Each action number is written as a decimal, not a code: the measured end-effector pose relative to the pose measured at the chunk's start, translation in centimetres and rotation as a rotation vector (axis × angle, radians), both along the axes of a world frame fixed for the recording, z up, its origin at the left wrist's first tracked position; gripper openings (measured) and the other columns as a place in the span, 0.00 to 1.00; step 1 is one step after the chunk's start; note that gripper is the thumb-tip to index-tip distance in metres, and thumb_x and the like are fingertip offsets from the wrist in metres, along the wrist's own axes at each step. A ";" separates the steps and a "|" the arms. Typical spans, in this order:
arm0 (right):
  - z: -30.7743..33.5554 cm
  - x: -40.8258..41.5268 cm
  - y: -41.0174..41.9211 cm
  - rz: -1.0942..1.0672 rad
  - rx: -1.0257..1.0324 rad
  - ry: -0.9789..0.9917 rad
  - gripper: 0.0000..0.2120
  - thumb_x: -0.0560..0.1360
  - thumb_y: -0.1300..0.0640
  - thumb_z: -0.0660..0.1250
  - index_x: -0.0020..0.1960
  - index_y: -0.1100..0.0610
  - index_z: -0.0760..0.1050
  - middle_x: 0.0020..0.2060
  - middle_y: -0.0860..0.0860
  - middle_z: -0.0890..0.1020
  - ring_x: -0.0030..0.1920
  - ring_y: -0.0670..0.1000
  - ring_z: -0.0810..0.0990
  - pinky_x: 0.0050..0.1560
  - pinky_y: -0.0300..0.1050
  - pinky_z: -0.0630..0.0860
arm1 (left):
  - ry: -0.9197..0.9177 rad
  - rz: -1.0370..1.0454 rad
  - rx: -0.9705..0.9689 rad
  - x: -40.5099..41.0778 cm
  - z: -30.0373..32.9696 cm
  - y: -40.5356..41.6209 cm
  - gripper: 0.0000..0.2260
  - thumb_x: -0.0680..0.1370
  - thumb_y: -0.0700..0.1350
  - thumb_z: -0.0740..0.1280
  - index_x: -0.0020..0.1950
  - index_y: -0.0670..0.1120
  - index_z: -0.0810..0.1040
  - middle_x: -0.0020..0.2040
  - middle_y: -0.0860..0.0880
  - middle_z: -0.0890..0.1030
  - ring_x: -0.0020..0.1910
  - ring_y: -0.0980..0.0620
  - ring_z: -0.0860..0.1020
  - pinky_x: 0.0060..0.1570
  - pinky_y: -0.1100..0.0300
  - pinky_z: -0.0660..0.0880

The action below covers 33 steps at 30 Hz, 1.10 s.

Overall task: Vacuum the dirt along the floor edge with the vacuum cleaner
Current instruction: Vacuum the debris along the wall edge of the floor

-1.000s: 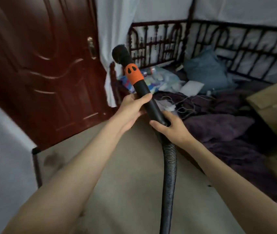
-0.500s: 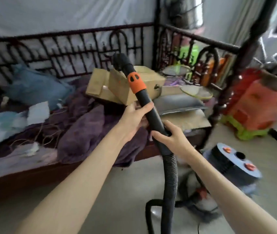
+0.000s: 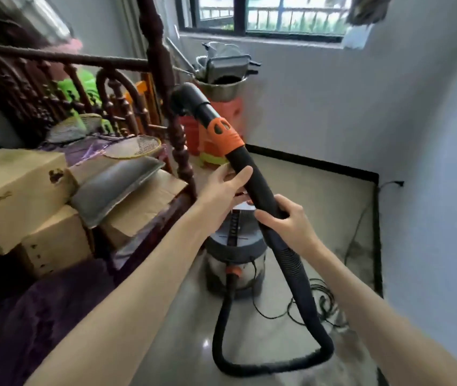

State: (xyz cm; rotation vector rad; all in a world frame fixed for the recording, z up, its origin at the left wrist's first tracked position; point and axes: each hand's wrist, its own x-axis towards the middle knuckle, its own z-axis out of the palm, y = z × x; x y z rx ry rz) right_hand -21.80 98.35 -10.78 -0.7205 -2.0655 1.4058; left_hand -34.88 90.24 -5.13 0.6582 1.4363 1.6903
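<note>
Small room, pale glossy floor (image 3: 319,190) edged by a black skirting strip (image 3: 313,162), window high on the far wall.

Right hand (image 3: 285,221) has fingers wrapped round the black rigid vacuum wand (image 3: 252,176), just above where the ribbed hose starts. Left hand (image 3: 223,190) sits higher on the wand below the orange plastic collar (image 3: 223,133); fingers extended along the tube, looks like support more than a clamp.

Black angled nozzle (image 3: 184,100) is up in the air at bedpost height, well clear of the floor, so no suction on the edge yet by my read.

Black ribbed hose (image 3: 291,263) loops down to the floor and back to the grey-and-steel canister vacuum body (image 3: 235,260), which stands between the arms, just beside the dark carved wooden bed frame (image 3: 163,65).

Risks:
- thin black power cord (image 3: 322,291) lies in loose coils near the hose loop; swinging the wand down could snag it or suck it in
- tight hose loop could tug the canister over
- nozzle is close to the bedpost, may knock it

Count: two hands, one wand, one nozzle, one hose, one canister, two cardboard boxes (image 3: 16,190) stacked on the bed.
</note>
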 end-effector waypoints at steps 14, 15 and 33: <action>1.8 17.9 -4.5 -0.829 -0.165 0.166 0.08 0.75 0.55 0.72 0.47 0.59 0.77 0.38 0.56 0.83 0.39 0.52 0.82 0.44 0.51 0.79 | 0.029 -0.786 0.063 16.2 0.9 5.2 0.15 0.80 0.38 0.63 0.67 0.39 0.72 0.60 0.39 0.79 0.54 0.45 0.80 0.59 0.50 0.76; 1.9 18.4 -4.9 -0.866 -0.180 0.181 0.08 0.74 0.54 0.72 0.47 0.58 0.77 0.39 0.57 0.83 0.40 0.54 0.82 0.46 0.53 0.80 | 0.041 -0.827 0.065 16.8 0.7 5.1 0.14 0.80 0.38 0.63 0.65 0.41 0.74 0.59 0.41 0.80 0.54 0.47 0.80 0.59 0.51 0.76; -3.2 8.7 -10.9 -1.110 -0.384 0.325 0.22 0.64 0.40 0.74 0.44 0.57 0.75 0.35 0.57 0.82 0.33 0.56 0.81 0.34 0.48 0.78 | 0.098 -1.201 0.002 9.4 -3.5 5.8 0.16 0.81 0.41 0.61 0.69 0.40 0.71 0.56 0.41 0.81 0.54 0.45 0.81 0.57 0.52 0.78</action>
